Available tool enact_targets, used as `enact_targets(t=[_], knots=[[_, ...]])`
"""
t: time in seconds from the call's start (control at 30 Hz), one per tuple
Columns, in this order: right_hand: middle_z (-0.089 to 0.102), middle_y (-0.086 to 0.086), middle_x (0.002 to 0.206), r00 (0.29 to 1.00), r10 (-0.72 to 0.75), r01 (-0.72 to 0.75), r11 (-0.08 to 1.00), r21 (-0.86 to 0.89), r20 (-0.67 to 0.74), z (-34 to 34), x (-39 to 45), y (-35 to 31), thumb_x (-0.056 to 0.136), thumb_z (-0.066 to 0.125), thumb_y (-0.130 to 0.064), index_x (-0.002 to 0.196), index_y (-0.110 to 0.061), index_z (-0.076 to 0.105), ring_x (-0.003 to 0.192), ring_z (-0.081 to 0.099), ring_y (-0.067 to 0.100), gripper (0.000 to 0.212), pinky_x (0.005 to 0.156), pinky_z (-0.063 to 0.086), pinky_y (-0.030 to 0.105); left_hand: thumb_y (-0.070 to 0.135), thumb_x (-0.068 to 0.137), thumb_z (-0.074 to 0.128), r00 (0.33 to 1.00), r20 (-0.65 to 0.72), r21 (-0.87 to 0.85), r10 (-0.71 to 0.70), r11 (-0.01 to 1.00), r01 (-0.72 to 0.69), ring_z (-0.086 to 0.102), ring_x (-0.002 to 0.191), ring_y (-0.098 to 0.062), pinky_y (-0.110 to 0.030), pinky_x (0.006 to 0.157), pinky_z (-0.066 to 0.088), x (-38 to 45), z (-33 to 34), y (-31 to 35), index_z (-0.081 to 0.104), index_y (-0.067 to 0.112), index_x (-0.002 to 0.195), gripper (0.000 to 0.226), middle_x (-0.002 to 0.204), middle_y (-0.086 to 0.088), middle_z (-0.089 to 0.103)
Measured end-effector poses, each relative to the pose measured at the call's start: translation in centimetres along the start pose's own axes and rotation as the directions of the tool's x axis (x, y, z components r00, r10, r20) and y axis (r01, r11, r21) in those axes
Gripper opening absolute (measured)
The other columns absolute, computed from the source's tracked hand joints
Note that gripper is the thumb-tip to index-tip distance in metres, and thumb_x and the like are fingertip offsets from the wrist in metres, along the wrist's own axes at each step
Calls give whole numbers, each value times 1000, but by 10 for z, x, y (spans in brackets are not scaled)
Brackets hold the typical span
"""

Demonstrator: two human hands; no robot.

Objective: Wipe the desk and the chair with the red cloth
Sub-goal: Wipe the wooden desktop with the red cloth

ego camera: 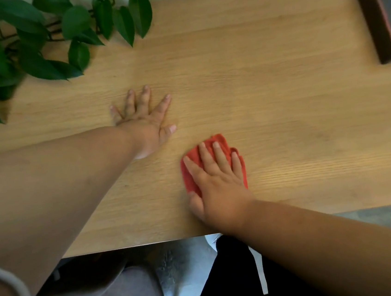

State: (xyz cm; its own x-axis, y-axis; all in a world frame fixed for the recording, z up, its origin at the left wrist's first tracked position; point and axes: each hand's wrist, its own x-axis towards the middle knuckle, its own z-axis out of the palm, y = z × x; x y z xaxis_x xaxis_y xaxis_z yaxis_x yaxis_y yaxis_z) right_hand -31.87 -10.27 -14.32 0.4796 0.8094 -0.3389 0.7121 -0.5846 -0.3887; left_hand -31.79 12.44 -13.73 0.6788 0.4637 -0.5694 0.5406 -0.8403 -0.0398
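Red cloth point(223, 145): pressed flat near the desk's front edge by right hand point(217, 181), fingers extended.
Left hand point(142, 119): splayed flat, empty.
Plant point(22, 45): back left corner.
Dark box point(382, 7): back right corner.
Desk point(280, 90): light wood.

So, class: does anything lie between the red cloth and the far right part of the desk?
Nothing visible. The right hand presses the red cloth on bare desk; the dark box sits only at the far right edge.
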Motion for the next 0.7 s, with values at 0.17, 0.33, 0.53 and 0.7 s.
enact_targets(t=[0.17, 0.33, 0.53, 0.7], knots=[[-30, 3, 159, 909, -327, 337, 941, 4, 257, 33, -2, -49, 79, 59, -34, 150, -41, 0, 124, -56, 25, 92, 96, -38, 55, 66, 89, 29, 1000, -19, -3, 5, 1000, -5, -24, 143, -31, -67, 110, -3, 0, 3, -1, -15, 51, 144, 72, 158, 2, -29], [-3, 7, 165, 832, -498, 517, 856, -13, 244, 49, 26, -94, 93, 52, -39, 150, -34, 29, 142, -29, 32, 62, 105, -19, 66, 67, 89, 28, 1000, -24, 0, 13, 1000, -13, -25, 143, -31, -66, 111, -5, 2, 4, -2, -17, 52, 143, 72, 157, 1, -30], [2, 5, 165, 916, -391, 397, 916, -58, 95, 41, 39, -85, 88, 53, -52, 148, -34, 33, 145, -22, 30, 66, 108, -26, 57, 68, 88, 26, 999, -31, -4, 10, 1000, -10, -27, 143, -29, -65, 111, -6, 4, 8, -4, -19, 54, 141, 71, 157, 2, -31], [12, 3, 165, 976, -212, 209, 976, -67, -52, 11, 48, -24, 82, 48, -61, 146, -41, 34, 149, -8, 29, 69, 111, -17, 58, 71, 86, 24, 1000, -23, 6, -5, 1000, 5, -25, 143, -29, -65, 111, -5, 6, 9, -5, -20, 55, 140, 72, 157, 4, -31]])
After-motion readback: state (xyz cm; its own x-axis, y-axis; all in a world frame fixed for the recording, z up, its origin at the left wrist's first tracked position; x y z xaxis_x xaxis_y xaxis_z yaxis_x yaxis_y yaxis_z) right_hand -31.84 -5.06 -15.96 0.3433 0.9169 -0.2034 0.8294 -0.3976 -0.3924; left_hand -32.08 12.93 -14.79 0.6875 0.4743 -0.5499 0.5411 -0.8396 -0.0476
